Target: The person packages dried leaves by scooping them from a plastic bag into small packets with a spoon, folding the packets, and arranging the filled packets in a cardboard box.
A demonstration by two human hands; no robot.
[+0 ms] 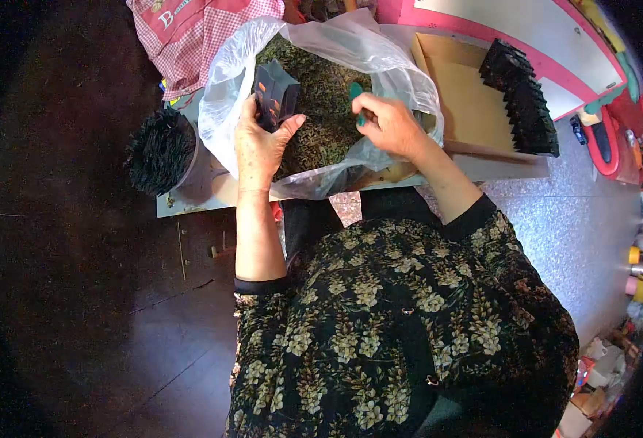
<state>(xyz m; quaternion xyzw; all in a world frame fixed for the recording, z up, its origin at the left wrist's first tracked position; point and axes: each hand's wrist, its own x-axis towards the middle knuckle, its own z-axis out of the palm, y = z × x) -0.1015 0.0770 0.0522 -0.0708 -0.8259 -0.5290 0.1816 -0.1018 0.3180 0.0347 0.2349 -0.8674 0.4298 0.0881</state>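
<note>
A large clear plastic bag (pixel 228 73) lies wide open, full of loose dried leaves (pixel 323 95) that look like tea. Over its left side, my left hand (pixel 259 146) is closed around a small dark packet (pixel 277 91) with orange marks, its upper end spread open. My right hand (pixel 391 125) is above the leaves on the right. Its fingers pinch a small green scoop (pixel 356 90), partly hidden by the fingers.
At the right stands a cardboard box (pixel 475 109) with a row of black packets (pixel 522 98) along its side. A round tub (pixel 190 146) of thin black strips (pixel 159 150) sits at the left table edge. A red checked cloth (pixel 190 40) lies behind it.
</note>
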